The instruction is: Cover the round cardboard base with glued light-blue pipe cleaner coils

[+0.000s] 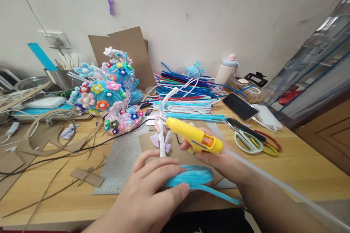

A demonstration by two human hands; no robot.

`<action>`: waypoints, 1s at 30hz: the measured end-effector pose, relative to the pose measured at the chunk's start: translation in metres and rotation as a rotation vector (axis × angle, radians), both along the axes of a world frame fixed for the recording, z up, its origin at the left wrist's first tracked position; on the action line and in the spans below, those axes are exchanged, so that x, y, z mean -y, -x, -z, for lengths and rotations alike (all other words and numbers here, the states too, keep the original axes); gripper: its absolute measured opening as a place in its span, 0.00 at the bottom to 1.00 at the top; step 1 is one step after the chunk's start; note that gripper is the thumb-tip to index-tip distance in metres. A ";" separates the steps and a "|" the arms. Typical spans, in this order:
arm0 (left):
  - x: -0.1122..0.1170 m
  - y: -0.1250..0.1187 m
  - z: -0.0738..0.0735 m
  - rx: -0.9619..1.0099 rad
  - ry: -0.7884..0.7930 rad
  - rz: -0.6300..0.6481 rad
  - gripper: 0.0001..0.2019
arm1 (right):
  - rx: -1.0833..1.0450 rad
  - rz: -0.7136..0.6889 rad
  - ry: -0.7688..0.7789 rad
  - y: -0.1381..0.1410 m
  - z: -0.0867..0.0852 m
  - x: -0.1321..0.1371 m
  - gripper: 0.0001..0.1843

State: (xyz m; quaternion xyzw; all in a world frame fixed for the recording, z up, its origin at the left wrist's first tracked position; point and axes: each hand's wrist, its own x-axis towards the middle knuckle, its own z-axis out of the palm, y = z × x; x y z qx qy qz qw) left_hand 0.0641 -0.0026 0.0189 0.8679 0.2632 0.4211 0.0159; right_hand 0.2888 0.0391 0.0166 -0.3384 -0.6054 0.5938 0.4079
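Note:
My right hand [216,156] is wrapped round a yellow hot glue gun [194,134], whose metal nozzle points left at a white-wrapped stem [162,134]. A clear glue stick [273,174] trails from the gun's back toward the lower right. My left hand [155,182] grips a blue, fuzzy pipe-cleaner-covered piece [198,175], thumb in front and fingers over the top. From that piece a loose blue strip [218,193] runs to the right. The white stem rises behind my left fingers and curves at its top; small lilac petals [166,147] sit along it.
Pipe-cleaner flower decorations [101,93] stand at back left. Bundles of pipe cleaners [188,91] lie by the wall. Scissors [247,142], a phone [240,106] and a bottle [226,71] are on the right. A black cable [90,148] crosses cardboard scraps [87,177] and a grey cutting mat [112,174].

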 end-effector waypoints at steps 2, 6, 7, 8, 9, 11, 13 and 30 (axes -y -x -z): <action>0.000 0.001 -0.001 0.014 0.052 0.028 0.11 | -0.080 -0.120 0.024 0.004 -0.006 -0.001 0.20; -0.002 0.004 -0.001 0.027 0.106 0.053 0.12 | -0.219 -0.268 0.134 0.013 -0.010 -0.003 0.20; -0.002 0.005 -0.001 0.017 0.116 0.052 0.13 | -0.228 -0.293 0.144 0.014 -0.010 -0.004 0.20; -0.002 0.006 -0.002 0.005 0.123 0.050 0.13 | -0.219 -0.312 0.142 0.015 -0.011 -0.005 0.20; -0.002 0.007 -0.002 -0.005 0.131 0.046 0.14 | -0.195 -0.320 0.129 0.017 -0.012 -0.005 0.20; -0.001 0.008 -0.003 -0.012 0.143 0.034 0.14 | -0.148 -0.304 0.103 0.018 -0.015 -0.008 0.20; -0.001 0.008 -0.004 -0.016 0.152 0.017 0.15 | -0.125 -0.294 0.068 0.020 -0.020 -0.011 0.21; -0.008 0.007 0.001 0.061 0.265 0.070 0.12 | -0.048 -0.537 -0.060 0.029 -0.028 -0.014 0.35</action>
